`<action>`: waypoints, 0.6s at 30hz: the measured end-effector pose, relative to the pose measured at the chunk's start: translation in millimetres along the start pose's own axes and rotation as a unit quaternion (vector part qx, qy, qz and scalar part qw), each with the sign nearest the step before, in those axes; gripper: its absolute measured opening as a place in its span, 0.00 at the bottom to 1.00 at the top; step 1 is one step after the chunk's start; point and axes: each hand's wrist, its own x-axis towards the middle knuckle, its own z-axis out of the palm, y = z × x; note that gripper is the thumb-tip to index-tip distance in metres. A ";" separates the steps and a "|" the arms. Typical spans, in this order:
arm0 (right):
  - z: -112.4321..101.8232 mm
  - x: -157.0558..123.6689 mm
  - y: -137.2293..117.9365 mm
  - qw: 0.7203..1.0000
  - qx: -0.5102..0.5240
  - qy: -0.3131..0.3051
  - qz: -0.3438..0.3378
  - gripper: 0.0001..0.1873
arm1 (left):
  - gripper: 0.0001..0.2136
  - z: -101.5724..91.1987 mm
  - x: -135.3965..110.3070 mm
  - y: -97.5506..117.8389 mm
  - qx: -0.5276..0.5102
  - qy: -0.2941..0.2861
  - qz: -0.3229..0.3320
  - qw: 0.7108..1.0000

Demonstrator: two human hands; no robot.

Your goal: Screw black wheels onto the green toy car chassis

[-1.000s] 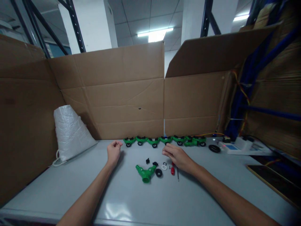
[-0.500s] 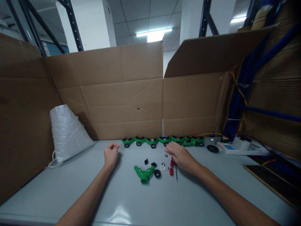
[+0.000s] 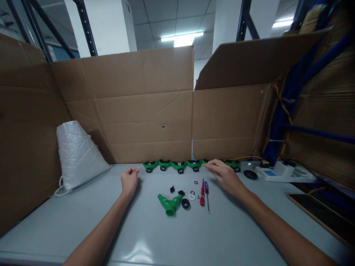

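Note:
My left hand [image 3: 129, 180] rests on the grey table [image 3: 83, 221], fingers loosely curled, with nothing visible in it. My right hand [image 3: 224, 173] stretches toward the back row of green fittings with black caps [image 3: 177, 165], its fingertips at one of them; the fingers look extended. In front lie a green Y-shaped fitting [image 3: 169, 204], a black ring [image 3: 185, 203], a white ring [image 3: 192, 197], a small black O-ring [image 3: 196, 182], two small black parts [image 3: 172, 189], a red screwdriver [image 3: 202, 195] and a blue-handled screwdriver [image 3: 206, 192].
Cardboard walls [image 3: 138, 111] enclose the table at the back and left. A white woven sack [image 3: 74, 155] stands at the left. At the right are a black ring [image 3: 250, 174], a white device with cables [image 3: 277, 173] and a dark board [image 3: 321, 210].
My right hand has lifted off the screwdrivers and moved back and right to the row of green fittings. The blue-handled screwdriver now shows. My left hand stays put.

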 end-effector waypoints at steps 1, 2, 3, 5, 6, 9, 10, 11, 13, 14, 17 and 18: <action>-3.1 -0.6 2.6 1.000 -0.005 0.000 0.000 0.18 | 0.10 0.0 -0.1 -0.1 0.000 0.000 0.000 1.000; -6.0 -1.2 4.8 1.000 -0.011 -0.002 -0.001 0.18 | 0.10 0.0 -0.3 -0.3 0.000 0.000 0.000 1.000; -8.5 -1.9 6.8 1.000 -0.017 -0.004 -0.003 0.18 | 0.10 0.1 -0.5 -0.6 0.001 0.001 0.000 1.000; -12.3 -3.2 10.8 1.000 -0.029 -0.005 -0.003 0.17 | 0.10 0.3 -0.7 -1.3 0.001 0.001 0.001 1.000; -13.4 -3.8 12.9 0.999 -0.032 -0.003 0.001 0.17 | 0.10 0.5 -0.7 -1.8 0.002 0.001 0.002 1.000; -13.9 -5.4 18.9 0.999 -0.039 0.006 0.017 0.14 | 0.09 1.6 0.3 -3.5 0.005 -0.002 0.003 1.000; -13.4 -5.7 20.3 0.999 -0.039 0.006 0.022 0.13 | 0.09 2.0 0.9 -4.0 0.006 -0.004 0.003 1.000; -12.8 -6.1 21.3 0.999 -0.038 0.005 0.027 0.13 | 0.08 2.4 1.4 -4.4 0.007 -0.005 0.003 1.000; -11.5 -6.6 21.8 0.999 -0.035 0.002 0.039 0.12 | 0.08 3.0 2.2 -4.8 0.009 -0.007 0.003 1.000; -10.8 -6.8 21.6 0.998 -0.034 0.002 0.046 0.11 | 0.08 3.2 2.4 -4.7 0.010 -0.006 0.003 1.000; -9.2 -7.2 20.8 0.997 -0.032 0.003 0.065 0.10 | 0.08 2.8 1.8 -2.6 0.010 -0.001 0.004 1.000; -8.8 -7.3 20.8 0.997 -0.032 0.001 0.068 0.10 | 0.08 2.4 1.3 -1.2 0.009 0.000 0.004 1.000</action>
